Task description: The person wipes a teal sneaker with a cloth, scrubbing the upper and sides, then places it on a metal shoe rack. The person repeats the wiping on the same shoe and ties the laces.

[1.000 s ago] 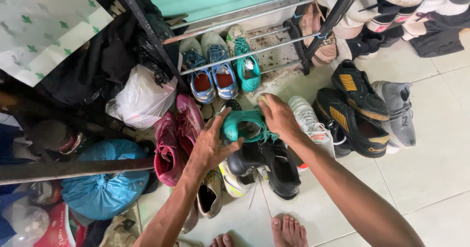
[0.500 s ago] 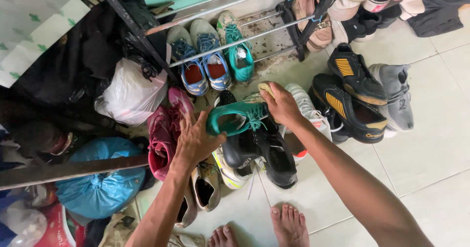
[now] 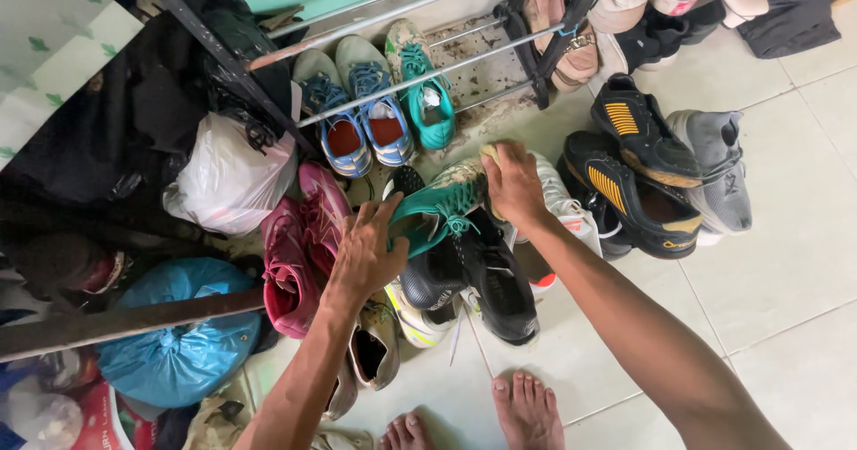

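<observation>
Both hands are gripping one teal shoe [image 3: 435, 211] at the centre of the frame: the left hand [image 3: 364, 255] is curling its fingers around the heel end, and the right hand [image 3: 512, 185] is closing over the toe end, with a yellowish cloth or sponge [image 3: 487, 154] showing just under its fingers. The shoe is lying tilted, heel lower left and toe upper right, showing teal laces and a pale, dirt-speckled toe. It is hovering above a pile of black shoes [image 3: 482, 280], with a white shoe [image 3: 564, 207] just to its right and pink shoes [image 3: 299, 245] to its left. Higher in the frame, a matching teal shoe [image 3: 424, 102] is sitting on the bottom rails of a metal rack [image 3: 402, 84], beside a pair of blue shoes [image 3: 361, 120]. Black-and-orange shoes [image 3: 638, 169] and a grey shoe [image 3: 719, 178] are resting at the right. A white bag [image 3: 228, 182] and a blue bag [image 3: 174, 347] are lying at the left. Bare feet [image 3: 527, 414] are standing on the tiled floor [image 3: 786, 280] at the bottom edge.
</observation>
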